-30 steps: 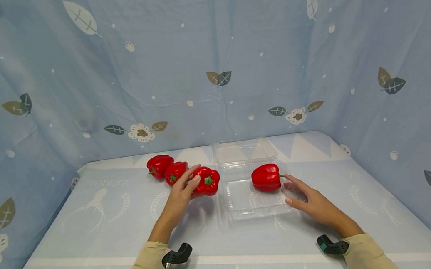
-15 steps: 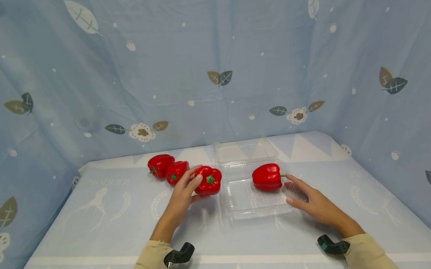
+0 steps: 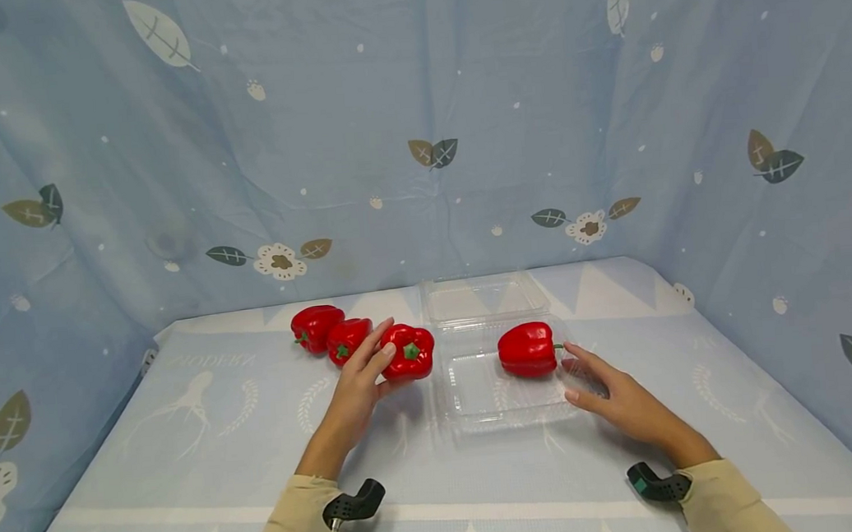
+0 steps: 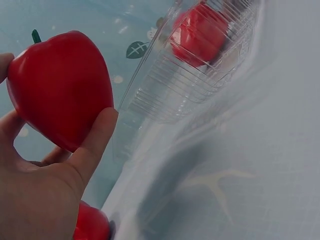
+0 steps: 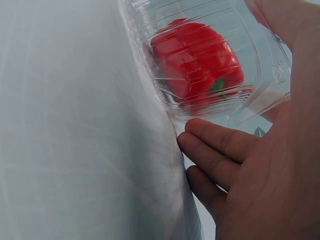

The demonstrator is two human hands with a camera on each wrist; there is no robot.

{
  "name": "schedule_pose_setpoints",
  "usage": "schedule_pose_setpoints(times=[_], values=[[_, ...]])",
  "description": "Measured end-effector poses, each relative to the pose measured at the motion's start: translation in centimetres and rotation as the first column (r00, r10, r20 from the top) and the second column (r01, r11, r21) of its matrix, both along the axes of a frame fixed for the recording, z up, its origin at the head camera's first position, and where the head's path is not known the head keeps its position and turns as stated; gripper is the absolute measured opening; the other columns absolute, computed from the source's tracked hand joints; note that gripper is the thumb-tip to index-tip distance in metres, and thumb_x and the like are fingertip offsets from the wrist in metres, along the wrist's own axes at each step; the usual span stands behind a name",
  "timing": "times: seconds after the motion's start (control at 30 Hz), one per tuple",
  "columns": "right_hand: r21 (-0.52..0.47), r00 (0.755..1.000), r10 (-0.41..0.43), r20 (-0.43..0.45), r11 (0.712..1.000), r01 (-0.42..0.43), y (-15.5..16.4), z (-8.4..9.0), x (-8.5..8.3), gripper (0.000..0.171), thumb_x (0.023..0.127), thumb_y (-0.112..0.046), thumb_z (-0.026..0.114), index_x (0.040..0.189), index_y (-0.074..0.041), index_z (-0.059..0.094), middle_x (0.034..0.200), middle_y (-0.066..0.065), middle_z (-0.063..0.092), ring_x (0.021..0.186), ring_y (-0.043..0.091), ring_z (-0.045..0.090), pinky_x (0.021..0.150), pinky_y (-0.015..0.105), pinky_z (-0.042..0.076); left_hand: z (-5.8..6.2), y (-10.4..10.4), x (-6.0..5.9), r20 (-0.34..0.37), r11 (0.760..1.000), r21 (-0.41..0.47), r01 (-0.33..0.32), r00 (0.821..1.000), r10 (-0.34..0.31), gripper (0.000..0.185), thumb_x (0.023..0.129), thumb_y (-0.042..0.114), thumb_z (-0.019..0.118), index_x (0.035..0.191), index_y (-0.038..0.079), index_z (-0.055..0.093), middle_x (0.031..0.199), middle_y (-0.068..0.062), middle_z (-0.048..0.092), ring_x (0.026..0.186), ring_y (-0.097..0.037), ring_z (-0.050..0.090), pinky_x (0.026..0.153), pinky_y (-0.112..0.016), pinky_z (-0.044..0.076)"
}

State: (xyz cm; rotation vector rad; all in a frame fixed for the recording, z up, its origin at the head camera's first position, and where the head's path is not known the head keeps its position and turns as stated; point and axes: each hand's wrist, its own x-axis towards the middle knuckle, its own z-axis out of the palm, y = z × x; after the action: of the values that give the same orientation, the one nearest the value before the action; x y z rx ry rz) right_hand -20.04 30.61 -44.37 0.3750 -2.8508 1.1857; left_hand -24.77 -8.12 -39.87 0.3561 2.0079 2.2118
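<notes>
A red bell pepper [image 3: 408, 351] with a green stem is held up by my left hand [image 3: 355, 389], thumb and fingers around its sides. A hinged clear plastic container [image 3: 473, 415] lies unfolded on the table to its right. Inside its base, toward the right, another red bell pepper [image 3: 527, 350] rests on its side, stem pointing right. My right hand [image 3: 621, 401] holds the container's right rim. In the right wrist view, the thumb and a finger show at the rim above, while the other fingers [image 5: 215, 160] stretch out below it.
Two more red bell peppers, one farther back [image 3: 317, 328] and one nearer [image 3: 350, 340], lie left of the held one. The container's lid [image 3: 486, 299] lies flat toward the back. A patterned blue curtain [image 3: 357, 122] rises behind the table.
The held bell pepper and my left hand shift only slightly, a little upward between the frames. The right hand, the container and the other peppers stay in place.
</notes>
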Motion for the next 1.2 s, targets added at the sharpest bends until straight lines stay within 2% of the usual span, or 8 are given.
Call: schedule_pose_setpoints(times=[0.27,0.4,0.53,0.63,0.73,0.9,1.0,1.2], values=[[-0.007,1.0,0.001,0.012,1.0,-0.001,0.0,0.0,0.0,0.072,0.09,-0.044,0.06,0.151,-0.033,0.023,0.141,0.01,0.048,0.133,0.035,0.038,0.098,0.069,0.03,0.3,0.0,0.1,0.064,0.992,0.099,0.077,0.994,-0.084,0.06,0.087,0.028,0.067,0.141,0.031,0.04,0.141,-0.003,0.037,0.131,-0.026,0.036,0.094,-0.044,0.048],[-0.009,1.0,0.0,0.008,1.0,0.0,0.0,0.1,0.1,0.072,0.09,-0.043,0.061,0.151,-0.033,0.023,0.14,0.01,0.048,0.133,0.035,0.038,0.099,0.068,0.03,0.1,0.1,0.1,0.048,0.994,0.035,0.107,0.993,-0.109,0.073,0.082,0.02,0.074,0.142,0.036,0.036,0.142,-0.003,0.035,0.129,-0.028,0.038,0.095,-0.045,0.047],[-0.006,1.0,-0.003,0.008,1.0,0.003,0.0,0.1,0.1,0.071,0.09,-0.044,0.06,0.15,-0.033,0.023,0.14,0.01,0.048,0.133,0.035,0.038,0.099,0.068,0.03,-0.2,0.4,0.1,0.029,0.995,-0.039,0.093,0.995,-0.092,0.081,0.077,0.014,0.078,0.141,0.038,0.036,0.142,-0.002,0.035,0.127,-0.028,0.042,0.093,-0.039,0.049],[-0.006,1.0,-0.005,0.009,1.0,0.005,0.0,0.0,0.1,0.071,0.09,-0.043,0.06,0.151,-0.033,0.023,0.14,0.01,0.048,0.133,0.035,0.038,0.099,0.068,0.03,-0.2,0.7,0.2,0.032,0.996,-0.059,0.065,0.997,-0.063,0.082,0.076,0.012,0.079,0.142,0.038,0.036,0.143,-0.003,0.033,0.129,-0.027,0.041,0.093,-0.039,0.049],[-0.012,1.0,-0.004,0.005,1.0,0.004,0.0,0.0,0.0,0.072,0.09,-0.043,0.061,0.151,-0.031,0.024,0.14,0.01,0.049,0.132,0.035,0.039,0.099,0.067,0.03,0.0,0.9,0.3,0.016,0.991,-0.129,0.019,1.0,-0.017,0.084,0.075,0.017,0.08,0.142,0.038,0.034,0.145,-0.001,0.033,0.131,-0.027,0.037,0.092,-0.041,0.049],[-0.014,1.0,-0.011,0.01,1.0,0.011,-0.1,0.1,-0.1,0.073,0.09,-0.043,0.062,0.151,-0.029,0.025,0.14,0.009,0.049,0.131,0.035,0.04,0.1,0.067,0.029,0.3,1.5,0.2,-0.063,0.967,-0.244,-0.076,0.996,0.062,0.088,0.074,0.024,0.082,0.143,0.041,0.03,0.145,0.001,0.033,0.133,-0.026,0.035,0.089,-0.045,0.051],[-0.011,1.0,-0.02,0.019,1.0,0.02,-0.2,0.1,-0.2,0.073,0.089,-0.044,0.061,0.151,-0.03,0.025,0.14,0.009,0.049,0.132,0.035,0.039,0.1,0.067,0.029,0.5,1.8,-0.1,-0.142,0.95,-0.287,-0.125,0.986,0.087,0.088,0.073,0.025,0.083,0.143,0.039,0.032,0.143,0.001,0.033,0.13,-0.026,0.038,0.09,-0.044,0.051],[-0.017,1.0,-0.012,0.012,1.0,0.013,-0.2,0.3,0.1,0.073,0.09,-0.042,0.062,0.151,-0.027,0.025,0.139,0.01,0.049,0.131,0.035,0.04,0.1,0.066,0.03,1.0,2.8,-0.7,-0.295,0.902,-0.379,-0.205,0.951,0.093,0.086,0.071,0.027,0.084,0.143,0.03,0.036,0.136,0.004,0.04,0.126,-0.02,0.043,0.088,-0.039,0.051]])
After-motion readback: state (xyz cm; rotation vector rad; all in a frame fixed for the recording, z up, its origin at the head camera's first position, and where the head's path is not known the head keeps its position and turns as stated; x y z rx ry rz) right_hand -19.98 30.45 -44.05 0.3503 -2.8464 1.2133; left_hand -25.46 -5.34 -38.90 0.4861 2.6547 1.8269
